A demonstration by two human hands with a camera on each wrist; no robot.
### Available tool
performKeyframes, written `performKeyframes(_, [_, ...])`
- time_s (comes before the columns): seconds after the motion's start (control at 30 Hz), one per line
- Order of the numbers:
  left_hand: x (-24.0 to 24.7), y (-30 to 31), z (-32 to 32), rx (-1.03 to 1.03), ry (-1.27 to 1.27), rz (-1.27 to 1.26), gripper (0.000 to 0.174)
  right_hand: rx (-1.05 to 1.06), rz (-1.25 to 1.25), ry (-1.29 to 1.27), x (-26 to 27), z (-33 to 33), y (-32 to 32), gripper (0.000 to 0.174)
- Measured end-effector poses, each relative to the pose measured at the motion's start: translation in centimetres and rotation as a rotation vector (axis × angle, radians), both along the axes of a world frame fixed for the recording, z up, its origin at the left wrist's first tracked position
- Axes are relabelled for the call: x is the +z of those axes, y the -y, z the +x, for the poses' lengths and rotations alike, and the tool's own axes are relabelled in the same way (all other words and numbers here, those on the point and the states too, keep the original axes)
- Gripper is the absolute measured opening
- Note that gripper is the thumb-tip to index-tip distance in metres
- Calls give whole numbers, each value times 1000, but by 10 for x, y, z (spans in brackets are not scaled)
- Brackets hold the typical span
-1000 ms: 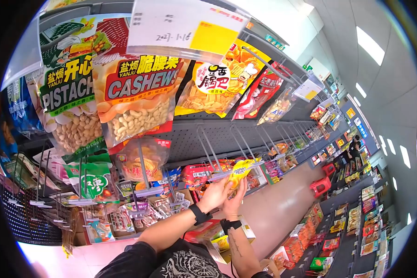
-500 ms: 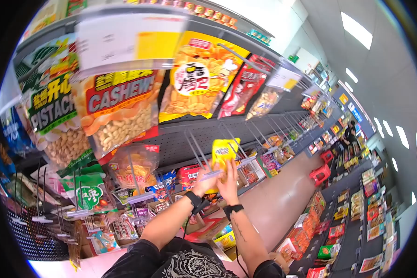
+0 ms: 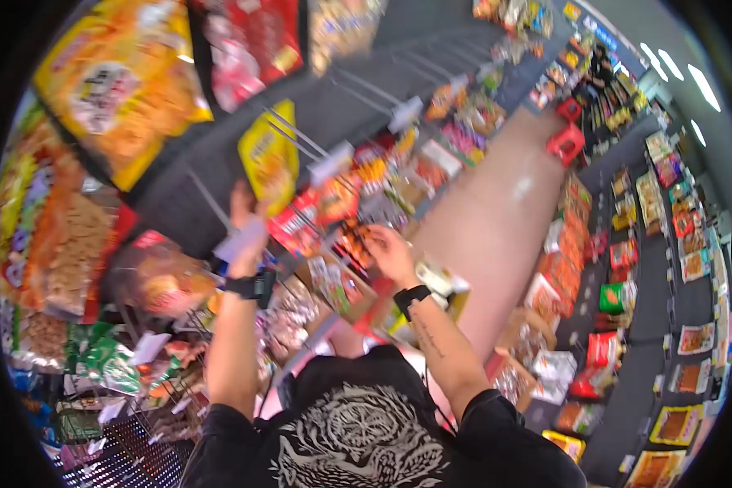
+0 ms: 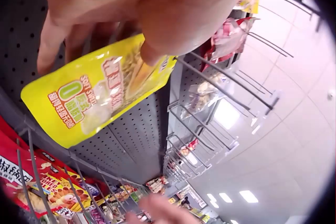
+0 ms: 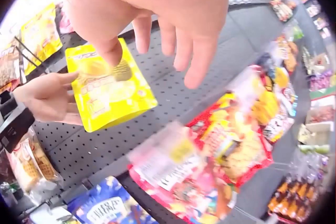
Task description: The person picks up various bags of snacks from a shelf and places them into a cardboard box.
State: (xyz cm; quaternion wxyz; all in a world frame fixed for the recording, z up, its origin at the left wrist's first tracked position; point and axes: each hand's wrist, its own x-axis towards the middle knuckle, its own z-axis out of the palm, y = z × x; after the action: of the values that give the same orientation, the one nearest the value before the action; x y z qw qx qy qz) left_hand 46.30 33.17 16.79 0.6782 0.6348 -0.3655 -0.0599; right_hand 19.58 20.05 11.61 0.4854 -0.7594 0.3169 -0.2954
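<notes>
Right hand [image 3: 389,254] has dropped away from the yellow packet [image 3: 270,159] since the earlier frame, and its fingers hang open and relaxed, holding nothing. Left hand [image 3: 248,232] pinches the packet near one end, thumb across its front and fingers behind, beside a two-pronged metal hook [image 4: 226,82] on a dark perforated panel [image 4: 126,148]; whether the packet hangs on the hook cannot be told. Below are red snack bags [image 5: 231,145] and a blue bag [image 5: 107,205].

Two hands [image 3: 389,254], two wristbands [image 3: 413,299], one yellow pouch [image 3: 270,154] by hands
</notes>
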Motion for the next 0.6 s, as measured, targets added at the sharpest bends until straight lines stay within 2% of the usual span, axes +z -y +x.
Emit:
performKeyframes(0.03, [9, -21, -15, 104, -6, 219, 56, -70, 94, -75, -40, -47, 8, 37])
performKeyframes(0.07, [33, -40, -36, 49, 75, 268, 54, -97, -46, -391, -84, -101, 22, 37])
performKeyframes(0.1, [30, -50, -48, -5, 7, 252, 48, -78, -94, -650, -102, -150, 23, 35])
performKeyframes(0.13, [39, -61, -66, -58, 14, 359, 42, -73, -63, -842, -124, -193, 23, 33])
performKeyframes(0.17, [36, -68, -86, -128, -63, 378, 36, -57, -43, -952, -142, -223, 23, 33])
performKeyframes(0.2, [26, -75, -101, -161, 22, 487, 32, -51, 57, -1007, -149, -244, 22, 36])
performKeyframes(0.23, [28, -80, -123, -236, -39, 606, 29, -76, 62, -985, -167, -260, 22, 38])
performKeyframes(0.3, [-11, -91, -156, -386, -34, 772, 28, -68, 50, -942, -182, -270, 26, 37])
performKeyframes(0.33, [-19, -94, -175, -488, -121, 735, 28, -60, 24, -900, -189, -270, 28, 36])
performKeyframes(0.37, [-29, -98, -187, -544, -60, 869, 28, -43, 49, -889, -192, -266, 30, 41])
performKeyframes(0.4, [-52, -107, -195, -635, -274, 900, 30, -40, 60, -870, -199, -261, 31, 41])
performKeyframes(0.47, [-38, -105, -217, -643, -121, 983, 32, -20, 0, -905, -214, -250, 36, 47])
performKeyframes(0.53, [-26, -103, -232, -592, -96, 1072, 34, -4, 193, -869, -210, -238, 43, 51])
performKeyframes(0.57, [-31, -106, -238, -599, -13, 1097, 36, 13, 89, -733, -226, -241, 45, 52])
performKeyframes(0.6, [-35, -110, -239, -576, 71, 1130, 37, 21, 17, -582, -283, -249, 47, 56])
